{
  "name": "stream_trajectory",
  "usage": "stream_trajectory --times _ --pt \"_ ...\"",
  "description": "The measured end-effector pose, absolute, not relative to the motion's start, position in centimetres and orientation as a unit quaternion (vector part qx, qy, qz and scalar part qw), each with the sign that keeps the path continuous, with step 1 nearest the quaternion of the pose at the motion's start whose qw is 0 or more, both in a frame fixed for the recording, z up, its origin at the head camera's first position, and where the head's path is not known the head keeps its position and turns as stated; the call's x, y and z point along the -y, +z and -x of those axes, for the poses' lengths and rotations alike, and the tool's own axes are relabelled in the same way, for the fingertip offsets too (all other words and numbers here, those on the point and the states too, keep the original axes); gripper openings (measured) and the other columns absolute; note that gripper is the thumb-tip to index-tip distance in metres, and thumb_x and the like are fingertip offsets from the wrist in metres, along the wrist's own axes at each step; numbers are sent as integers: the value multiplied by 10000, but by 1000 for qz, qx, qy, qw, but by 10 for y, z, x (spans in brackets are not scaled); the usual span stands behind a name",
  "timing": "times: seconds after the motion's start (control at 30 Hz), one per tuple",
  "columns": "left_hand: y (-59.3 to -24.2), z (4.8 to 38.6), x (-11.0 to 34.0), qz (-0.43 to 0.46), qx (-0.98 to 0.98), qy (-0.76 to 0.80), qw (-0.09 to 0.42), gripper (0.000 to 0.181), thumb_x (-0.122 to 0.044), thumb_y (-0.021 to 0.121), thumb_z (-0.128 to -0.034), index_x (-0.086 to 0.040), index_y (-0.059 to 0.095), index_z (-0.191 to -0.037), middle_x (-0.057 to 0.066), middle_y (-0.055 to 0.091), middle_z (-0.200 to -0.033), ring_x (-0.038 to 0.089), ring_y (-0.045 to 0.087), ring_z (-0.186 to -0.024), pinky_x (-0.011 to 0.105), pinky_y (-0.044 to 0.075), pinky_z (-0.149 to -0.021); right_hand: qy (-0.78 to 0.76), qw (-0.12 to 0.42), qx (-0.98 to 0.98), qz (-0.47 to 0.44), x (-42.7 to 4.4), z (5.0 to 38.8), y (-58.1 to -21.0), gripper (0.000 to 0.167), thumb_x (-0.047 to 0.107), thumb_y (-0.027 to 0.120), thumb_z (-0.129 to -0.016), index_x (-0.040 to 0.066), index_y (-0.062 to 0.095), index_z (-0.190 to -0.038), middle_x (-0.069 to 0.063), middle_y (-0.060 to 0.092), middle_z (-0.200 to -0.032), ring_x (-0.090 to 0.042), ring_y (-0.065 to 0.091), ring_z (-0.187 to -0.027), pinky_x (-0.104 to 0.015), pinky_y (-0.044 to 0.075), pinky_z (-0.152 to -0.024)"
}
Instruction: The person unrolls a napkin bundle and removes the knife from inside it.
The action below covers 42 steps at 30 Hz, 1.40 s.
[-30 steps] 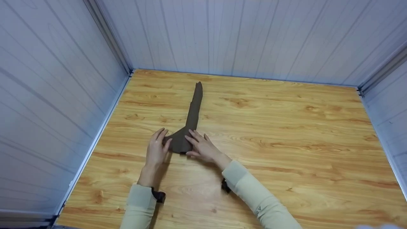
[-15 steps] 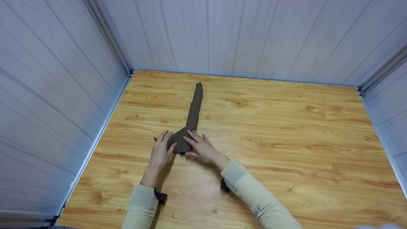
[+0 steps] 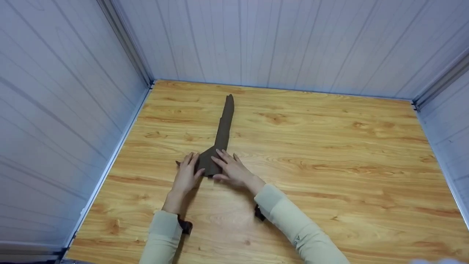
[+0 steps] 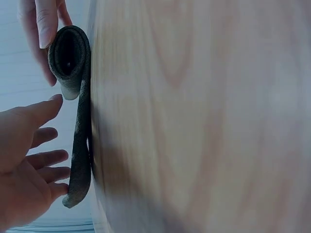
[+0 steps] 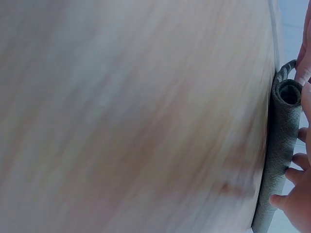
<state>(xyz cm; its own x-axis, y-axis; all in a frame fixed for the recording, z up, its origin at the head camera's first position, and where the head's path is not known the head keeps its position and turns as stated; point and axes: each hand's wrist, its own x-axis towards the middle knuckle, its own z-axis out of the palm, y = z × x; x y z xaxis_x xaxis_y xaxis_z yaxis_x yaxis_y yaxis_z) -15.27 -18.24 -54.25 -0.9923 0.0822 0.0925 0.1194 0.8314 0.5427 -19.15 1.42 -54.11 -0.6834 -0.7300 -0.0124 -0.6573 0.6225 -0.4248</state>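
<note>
A dark grey-brown cloth (image 3: 224,128), partly rolled into a long tube, lies on the wooden table with a loose flap at its near left. In the left wrist view the roll's end (image 4: 84,60) shows a hollow spiral, and the flat flap (image 4: 80,160) runs out from under it. My left hand (image 3: 185,176) rests on the flap, fingers extended and thumb beside the roll. On the roll's near end lies my right hand (image 3: 236,172), its fingers spread. The right wrist view shows those fingertips touching the side of the tube (image 5: 279,150).
The wood-grain table (image 3: 329,165) extends right and forward of the cloth. Pale panel walls stand at the left (image 3: 66,91), the back (image 3: 274,44) and the right (image 3: 447,124). Each wrist wears a small black camera.
My left hand has moved slightly right over the flap, toward the roll, so the flap's tip now shows to the left of the fingers. My right hand and the roll have barely moved.
</note>
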Motion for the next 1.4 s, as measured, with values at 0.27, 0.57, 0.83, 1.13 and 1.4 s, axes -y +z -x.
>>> stream_trajectory --times 0.27,0.57,0.83,1.13,1.4 --pt "-545 154 185 69 968 -241 1 571 -236 589 -862 -12 373 -1341 242 320 -1360 428 245 -1247 560 182 -985 -197 88 -897 386 -12 194 -543 654 486 442 -880 154 259 -1413 -105 113 -1470 -236 60 -1337 -523 149 -1015" --pt "-548 152 187 79 978 -191 -41 595 -303 556 -874 -81 333 -1378 184 275 -1405 428 189 -1269 591 161 -972 -198 86 -897 386 -9 195 -542 659 488 442 -879 156 252 -1415 -103 113 -1470 -262 66 -1335 -529 150 -1011" --pt "-546 151 187 84 979 -172 -74 603 -328 520 -889 -74 302 -1390 189 227 -1423 419 161 -1281 579 141 -985 -188 85 -900 383 -4 196 -540 671 497 450 -873 166 242 -1419 -95 100 -1474 -268 36 -1336 -542 153 -1005" --pt "-544 153 186 84 979 -156 -98 611 -337 504 -895 -67 283 -1396 199 196 -1430 430 154 -1278 589 145 -976 -192 102 -901 375 0 198 -537 689 508 472 -858 194 232 -1422 -92 82 -1477 -296 0 -1331 -546 115 -1011" --pt "-542 154 185 81 978 -157 -108 619 -340 502 -896 -79 263 -1404 187 161 -1443 431 130 -1283 602 142 -971 -175 102 -904 377 4 202 -535 706 548 442 -848 193 234 -1422 -116 97 -1471 -327 -8 -1325 -564 115 -1002"
